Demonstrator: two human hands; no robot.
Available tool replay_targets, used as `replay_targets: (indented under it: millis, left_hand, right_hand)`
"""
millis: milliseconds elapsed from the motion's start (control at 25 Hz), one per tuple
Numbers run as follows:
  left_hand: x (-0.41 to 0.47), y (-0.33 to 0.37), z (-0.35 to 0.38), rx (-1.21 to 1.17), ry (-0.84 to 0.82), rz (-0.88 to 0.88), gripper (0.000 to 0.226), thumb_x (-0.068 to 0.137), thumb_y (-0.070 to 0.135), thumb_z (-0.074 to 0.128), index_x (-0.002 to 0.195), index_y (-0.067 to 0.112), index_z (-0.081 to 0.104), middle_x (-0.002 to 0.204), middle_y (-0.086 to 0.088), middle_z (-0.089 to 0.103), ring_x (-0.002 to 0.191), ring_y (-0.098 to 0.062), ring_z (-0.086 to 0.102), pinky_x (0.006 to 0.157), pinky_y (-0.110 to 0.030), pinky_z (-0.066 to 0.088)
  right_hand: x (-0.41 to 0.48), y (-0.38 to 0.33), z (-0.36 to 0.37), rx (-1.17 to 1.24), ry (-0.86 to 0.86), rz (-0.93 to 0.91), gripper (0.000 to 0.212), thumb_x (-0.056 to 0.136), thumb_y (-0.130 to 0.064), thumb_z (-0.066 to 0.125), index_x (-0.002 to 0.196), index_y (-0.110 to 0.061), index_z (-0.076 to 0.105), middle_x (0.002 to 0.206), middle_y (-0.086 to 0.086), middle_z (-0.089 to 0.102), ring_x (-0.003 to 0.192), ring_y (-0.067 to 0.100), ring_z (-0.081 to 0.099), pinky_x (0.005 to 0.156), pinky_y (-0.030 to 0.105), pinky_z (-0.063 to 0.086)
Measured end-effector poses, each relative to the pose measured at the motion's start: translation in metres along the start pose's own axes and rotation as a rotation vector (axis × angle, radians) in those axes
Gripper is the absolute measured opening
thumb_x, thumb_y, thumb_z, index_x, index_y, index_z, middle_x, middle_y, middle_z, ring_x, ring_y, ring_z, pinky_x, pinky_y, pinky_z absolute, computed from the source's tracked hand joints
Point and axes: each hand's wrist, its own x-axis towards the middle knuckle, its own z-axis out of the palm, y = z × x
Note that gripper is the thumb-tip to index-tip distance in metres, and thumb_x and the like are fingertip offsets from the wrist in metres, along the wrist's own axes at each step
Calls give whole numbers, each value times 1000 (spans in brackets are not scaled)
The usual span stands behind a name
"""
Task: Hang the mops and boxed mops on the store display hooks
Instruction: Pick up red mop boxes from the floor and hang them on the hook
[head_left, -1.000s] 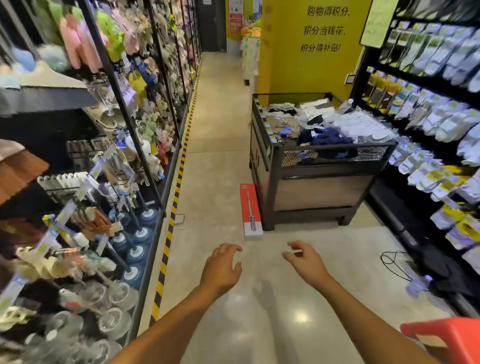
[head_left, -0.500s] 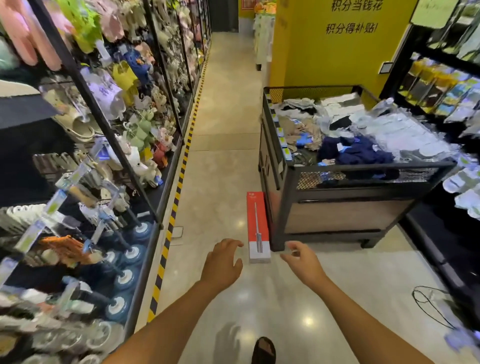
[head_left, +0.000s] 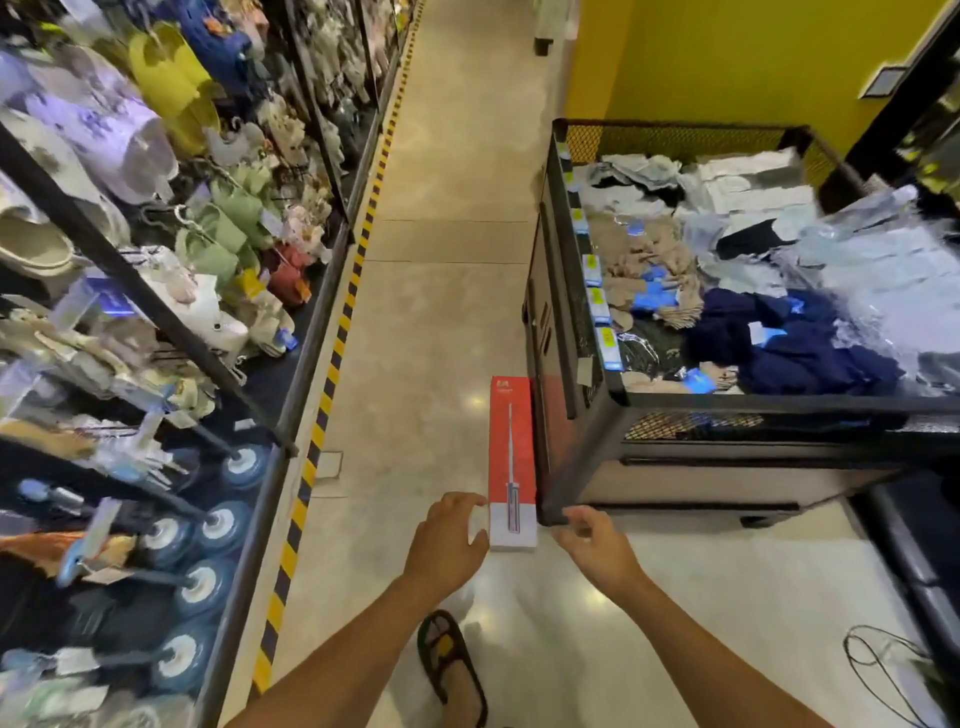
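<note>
Polished beige floor (head_left: 447, 312) runs up a shop aisle, edged on the left by one strip of yellow-and-black hazard tape (head_left: 332, 364) at the foot of the black display racks (head_left: 156, 312), which are crowded with slippers and, lower down, blue-and-white round heads (head_left: 221, 522) on hooks, too blurred to count surely. On the right stands one black mesh bin (head_left: 587, 431) heaped with pale, tan and navy packets, and a yellow wall (head_left: 727, 62) rises behind it. One boxed mop (head_left: 511, 441) is in view: a long, narrow carton, red over most of its length and white at the near end, with a slim mop printed down its middle. It lies flat on the floor, just beside the bin's left side and parallel to it, its near end level with the bin's near left corner. Two bare hands reach for that near end. The left hand (head_left: 447, 543) has its fingers half curled and spread, its fingertips at the carton's left edge, though whether they touch it I cannot tell. The right hand (head_left: 597, 545) hangs just right of the carton's near corner, its fingers loosely bent and gripping nothing. One sandalled foot (head_left: 452, 670) stands on the floor between the two forearms.
</note>
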Motion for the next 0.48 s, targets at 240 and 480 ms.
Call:
replay_targets:
  millis: [240,480]
  left_hand:
    - [115,-48,31,-4,-130,-98,46,98,28,62,144,25,52,146,1,53,131,-22,52,107,-38,47]
    - [241,-150,165,-152,-183,-266,53,99,24,64,149,18,48,147,-6,53,136,-25,51,115,-39,42]
  right_hand:
    - [129,20,17,-35,-12,103,41,94,-27,76,132,-14,66,132,4,63,106,15,59,87,25,43]
    - [294,125,105,-80,-143,174,43,95,-24,75,135,-12,62,132,3,60,108,14,58,82,19,43]
